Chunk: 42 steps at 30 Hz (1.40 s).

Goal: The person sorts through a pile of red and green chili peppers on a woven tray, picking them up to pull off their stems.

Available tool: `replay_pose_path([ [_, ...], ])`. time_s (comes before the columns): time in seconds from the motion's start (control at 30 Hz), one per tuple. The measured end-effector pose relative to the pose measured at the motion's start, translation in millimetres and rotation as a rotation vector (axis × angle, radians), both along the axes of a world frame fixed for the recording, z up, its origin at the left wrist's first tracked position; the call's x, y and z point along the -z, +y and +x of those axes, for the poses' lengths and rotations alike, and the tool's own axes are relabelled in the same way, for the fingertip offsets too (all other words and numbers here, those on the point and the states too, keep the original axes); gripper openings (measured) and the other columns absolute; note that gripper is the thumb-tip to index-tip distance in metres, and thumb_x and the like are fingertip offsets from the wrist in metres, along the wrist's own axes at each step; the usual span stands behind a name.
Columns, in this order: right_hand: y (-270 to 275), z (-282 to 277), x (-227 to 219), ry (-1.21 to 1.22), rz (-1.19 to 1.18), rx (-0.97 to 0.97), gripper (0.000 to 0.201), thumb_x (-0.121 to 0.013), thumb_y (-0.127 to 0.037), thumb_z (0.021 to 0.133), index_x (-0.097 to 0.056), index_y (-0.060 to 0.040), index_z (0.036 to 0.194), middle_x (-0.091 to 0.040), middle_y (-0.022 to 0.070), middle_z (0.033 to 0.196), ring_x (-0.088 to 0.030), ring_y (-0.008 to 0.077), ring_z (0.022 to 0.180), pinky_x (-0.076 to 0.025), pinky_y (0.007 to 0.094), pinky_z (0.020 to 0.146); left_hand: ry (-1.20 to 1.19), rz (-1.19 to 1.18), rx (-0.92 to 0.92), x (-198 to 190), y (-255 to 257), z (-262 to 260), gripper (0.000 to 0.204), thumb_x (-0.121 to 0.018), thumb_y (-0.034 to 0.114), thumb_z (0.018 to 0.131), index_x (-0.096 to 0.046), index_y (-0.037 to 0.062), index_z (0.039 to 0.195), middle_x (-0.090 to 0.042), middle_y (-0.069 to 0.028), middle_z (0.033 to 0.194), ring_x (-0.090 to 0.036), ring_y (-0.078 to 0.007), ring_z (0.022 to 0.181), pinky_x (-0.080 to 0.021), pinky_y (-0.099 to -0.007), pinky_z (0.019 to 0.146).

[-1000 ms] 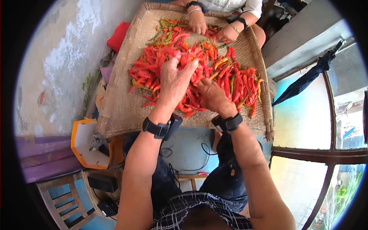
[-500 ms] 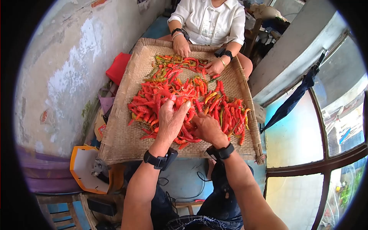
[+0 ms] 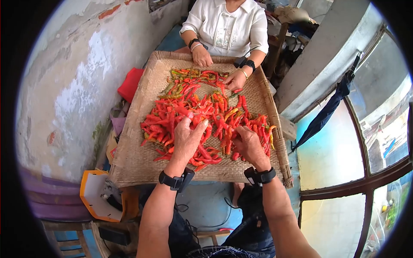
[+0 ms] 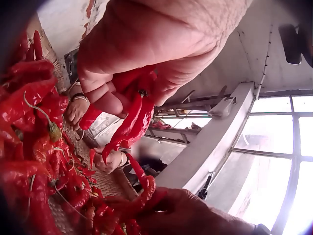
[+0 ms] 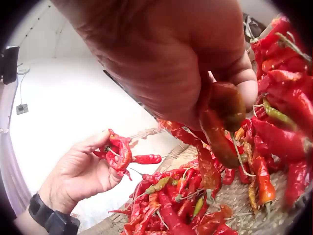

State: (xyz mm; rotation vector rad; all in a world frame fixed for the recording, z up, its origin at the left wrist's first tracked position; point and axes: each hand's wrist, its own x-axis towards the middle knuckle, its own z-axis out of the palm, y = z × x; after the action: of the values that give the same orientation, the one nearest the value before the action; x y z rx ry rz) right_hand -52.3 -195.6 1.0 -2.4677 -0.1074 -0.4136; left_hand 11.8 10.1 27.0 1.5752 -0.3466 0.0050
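My left grip (image 3: 187, 138) holds several red peppers (image 4: 128, 133) above the pepper pile (image 3: 160, 124) in the woven tray (image 3: 131, 171). My right grip (image 3: 251, 147) pinches a brownish-red pepper (image 5: 213, 137) over the same tray, nearer its right side.

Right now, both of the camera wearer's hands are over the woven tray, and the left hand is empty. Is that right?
Not quite: the left hand isn't empty. Its fingers grip red peppers, as the left wrist view shows. Both it and the right hand are indeed over the woven tray.
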Motion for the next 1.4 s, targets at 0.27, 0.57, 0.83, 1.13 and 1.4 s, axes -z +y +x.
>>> replay_pose_path([
  [0.27, 30.6, 6.6, -30.8, 0.033, 0.379, 0.054, 0.016, -0.062, 0.004, 0.079, -0.055, 0.0041, 0.094, -0.060, 0.0115, 0.079, -0.063, 0.0177, 0.071, -0.055, 0.0339, 0.059, -0.044, 0.183, 0.073, 13.9, -4.6, 0.6, 0.028, -0.065, 0.021, 0.085, -0.059, -0.0029, 0.100, -0.063, -0.0073, 0.087, -0.055, -0.0107, 0.079, -0.046, -0.0296, 0.071],
  [0.57, 47.0, 23.7, -4.7, 0.061, 0.598, 0.010, 0.024, -0.062, 0.004, 0.081, -0.058, 0.0018, 0.105, -0.064, 0.0094, 0.085, -0.063, 0.0122, 0.076, -0.055, 0.0288, 0.063, -0.189, 0.140, -0.066, 30.9, -4.5, 13.2, 0.027, -0.065, 0.020, 0.083, -0.054, -0.0037, 0.088, -0.059, -0.0179, 0.081, -0.058, -0.0266, 0.070, -0.045, -0.0389, 0.065],
  [0.83, 57.4, 33.6, 9.6, -0.043, 0.504, 0.005, 0.025, -0.068, 0.000, 0.077, -0.059, 0.0028, 0.100, -0.061, 0.0146, 0.084, -0.063, 0.0236, 0.072, -0.049, 0.0337, 0.065, -0.400, 0.791, -0.229, 8.1, 9.6, 9.4, 0.034, -0.070, 0.022, 0.079, -0.050, -0.0009, 0.092, -0.052, -0.0196, 0.093, -0.061, -0.0380, 0.082, -0.050, -0.0455, 0.067],
  [1.13, 70.1, 33.9, -9.6, 0.039, 0.741, 0.037, 0.020, -0.057, 0.003, 0.087, -0.054, 0.0039, 0.107, -0.059, 0.0075, 0.090, -0.061, 0.0119, 0.076, -0.062, 0.0308, 0.063, -0.541, 0.518, -0.237, 0.6, 12.1, 12.6, 0.041, -0.068, 0.018, 0.081, -0.048, 0.0023, 0.113, -0.050, -0.0183, 0.103, -0.055, -0.0343, 0.090, -0.048, -0.0426, 0.076],
  [1.4, 62.9, 34.7, -3.6, 0.027, 0.964, -0.165, 0.016, -0.054, -0.001, 0.091, -0.055, 0.0000, 0.107, -0.060, 0.0020, 0.085, -0.057, 0.0069, 0.073, -0.051, 0.0230, 0.064, -0.204, 0.183, 0.287, 22.1, 3.4, 12.7, 0.075, -0.072, 0.020, 0.080, -0.031, 0.0021, 0.140, -0.048, -0.0130, 0.128, -0.059, -0.0160, 0.095, -0.051, -0.0312, 0.079],
])
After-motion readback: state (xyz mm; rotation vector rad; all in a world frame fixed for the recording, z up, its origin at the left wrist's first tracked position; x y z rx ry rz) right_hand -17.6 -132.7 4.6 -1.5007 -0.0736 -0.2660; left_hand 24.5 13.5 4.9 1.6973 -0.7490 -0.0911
